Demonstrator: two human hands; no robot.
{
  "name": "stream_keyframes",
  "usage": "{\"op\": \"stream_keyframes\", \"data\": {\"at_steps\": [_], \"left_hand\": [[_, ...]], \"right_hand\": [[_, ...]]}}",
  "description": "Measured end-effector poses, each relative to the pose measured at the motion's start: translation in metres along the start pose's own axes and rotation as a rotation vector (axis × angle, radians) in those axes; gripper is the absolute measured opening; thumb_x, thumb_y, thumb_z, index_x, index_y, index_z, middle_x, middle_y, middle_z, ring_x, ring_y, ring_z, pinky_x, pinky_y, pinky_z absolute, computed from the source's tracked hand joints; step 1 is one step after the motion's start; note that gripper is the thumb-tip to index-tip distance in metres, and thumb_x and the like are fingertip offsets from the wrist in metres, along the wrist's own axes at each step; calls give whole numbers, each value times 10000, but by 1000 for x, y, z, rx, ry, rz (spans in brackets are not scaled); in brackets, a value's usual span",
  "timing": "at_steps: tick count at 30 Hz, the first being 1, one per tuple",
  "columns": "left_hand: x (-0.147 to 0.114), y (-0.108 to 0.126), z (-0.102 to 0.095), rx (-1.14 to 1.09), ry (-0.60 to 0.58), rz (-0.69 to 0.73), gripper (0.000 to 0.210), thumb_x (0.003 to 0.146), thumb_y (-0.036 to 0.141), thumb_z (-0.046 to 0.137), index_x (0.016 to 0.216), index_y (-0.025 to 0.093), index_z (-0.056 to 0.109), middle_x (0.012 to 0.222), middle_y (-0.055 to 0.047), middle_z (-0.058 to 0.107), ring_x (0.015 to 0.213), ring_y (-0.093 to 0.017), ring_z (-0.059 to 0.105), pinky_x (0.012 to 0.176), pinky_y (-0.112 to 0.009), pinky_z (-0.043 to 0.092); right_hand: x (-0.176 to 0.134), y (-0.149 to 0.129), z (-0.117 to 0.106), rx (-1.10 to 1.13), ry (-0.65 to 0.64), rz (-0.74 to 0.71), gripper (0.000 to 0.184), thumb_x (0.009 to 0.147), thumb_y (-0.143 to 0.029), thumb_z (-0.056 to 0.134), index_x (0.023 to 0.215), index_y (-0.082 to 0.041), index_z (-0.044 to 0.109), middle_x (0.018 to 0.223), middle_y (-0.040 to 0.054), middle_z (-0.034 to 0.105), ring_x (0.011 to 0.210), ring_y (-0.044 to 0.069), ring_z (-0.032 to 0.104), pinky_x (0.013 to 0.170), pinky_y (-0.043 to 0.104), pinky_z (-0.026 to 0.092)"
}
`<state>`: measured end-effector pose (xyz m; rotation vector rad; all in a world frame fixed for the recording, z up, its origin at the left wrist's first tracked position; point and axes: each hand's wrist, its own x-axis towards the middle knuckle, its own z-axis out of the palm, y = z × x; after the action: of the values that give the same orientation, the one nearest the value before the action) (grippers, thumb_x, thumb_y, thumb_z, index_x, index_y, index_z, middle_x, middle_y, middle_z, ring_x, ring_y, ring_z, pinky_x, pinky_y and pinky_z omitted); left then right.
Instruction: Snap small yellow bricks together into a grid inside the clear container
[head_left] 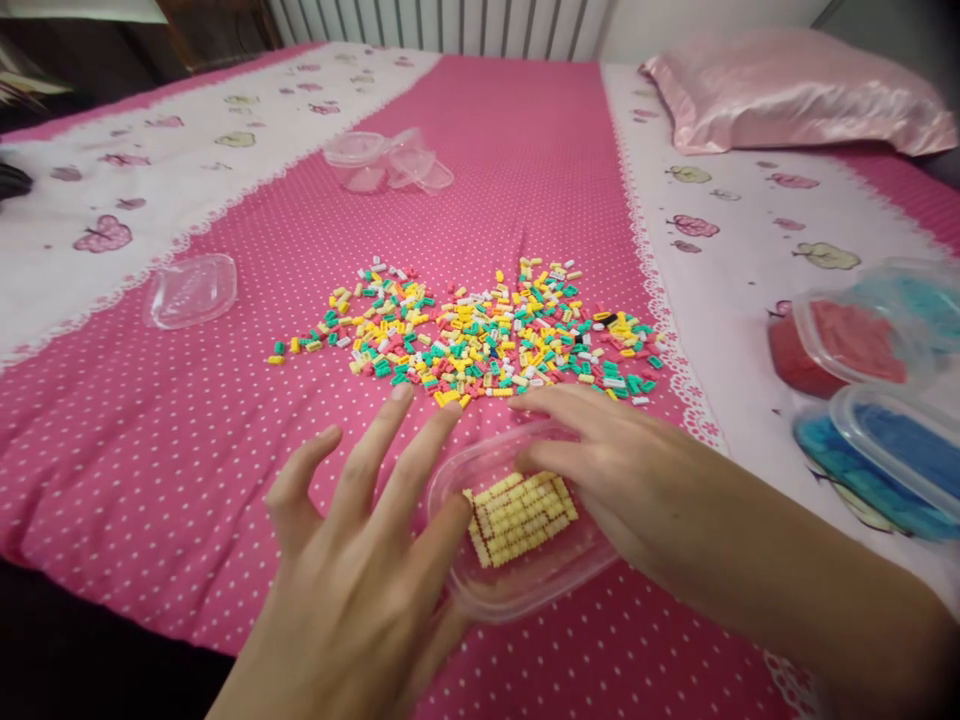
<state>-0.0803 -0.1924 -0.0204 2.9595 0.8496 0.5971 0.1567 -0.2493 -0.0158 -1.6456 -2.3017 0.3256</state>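
A clear plastic container [517,600] lies on the bed in front of me. Inside it, pale yellow building bricks [521,520] sit side by side in neat rows. My left hand [367,540] has its fingers spread, with the thumb over the container's left side beside the rows. From the right, my right hand [607,450] reaches across the container's far rim, finger and thumb apart and nothing visible between them. Just beyond both hands is a loose pile of small bricks [480,335] in yellow, green, red and white. My right hand's other fingers are hidden.
Clear lids [386,160] lie stacked farther back, and a single clear lid [193,290] rests at left. Along the right stand a tub of red material [840,340] and a tub of blue material [892,450]. A pink pillow [802,90] is at the back right.
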Motion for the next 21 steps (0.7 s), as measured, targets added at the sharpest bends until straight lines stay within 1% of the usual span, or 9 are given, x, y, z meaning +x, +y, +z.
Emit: {"op": "stream_keyframes", "data": {"at_steps": [3,5,10,13,17,21], "left_hand": [[1,-1,2,41,-17,41,170,882,290,570,973,219,695,1559,-107,492,1511,-333,329,1219,-549,84],[3,-2,2,54,-22,64,170,850,260,576,957,218,701,1541,-117,511,1495,-343,349,1208,-553,100],[3,-5,2,49,-19,85,156,816,249,589,925,227,698,1517,-123,535,1486,-353,353,1197,-557,103],[2,-5,1,51,-20,86,141,808,234,591,910,226,688,1519,-126,530,1484,-352,355,1200,-556,93],[3,-5,2,40,-7,84,174,849,266,581,982,212,680,1514,-138,529,1481,-353,357,1205,-549,97],[4,-5,1,24,-19,73,249,899,372,602,1062,192,661,1491,-162,535,1466,-358,375,1202,-530,122]], "right_hand": [[0,-1,0,-12,21,-19,429,835,-3,476,1158,-226,650,1461,62,542,1391,206,447,1185,434,365],[0,-1,2,-21,23,-25,402,846,-13,488,1150,-217,655,1454,71,548,1377,213,460,1174,430,377],[1,2,5,-11,4,-2,346,914,-54,484,1155,-216,671,1438,83,562,1358,229,483,1161,449,397],[1,3,5,8,-23,-25,302,944,-93,487,1141,-213,681,1432,92,569,1360,234,484,1156,451,406],[2,1,2,21,-35,3,273,964,-98,475,1109,-200,683,1445,108,558,1370,235,474,1155,449,403],[3,0,2,48,-54,26,252,953,-88,499,1081,-206,683,1452,98,550,1365,235,474,1142,445,415]]}}
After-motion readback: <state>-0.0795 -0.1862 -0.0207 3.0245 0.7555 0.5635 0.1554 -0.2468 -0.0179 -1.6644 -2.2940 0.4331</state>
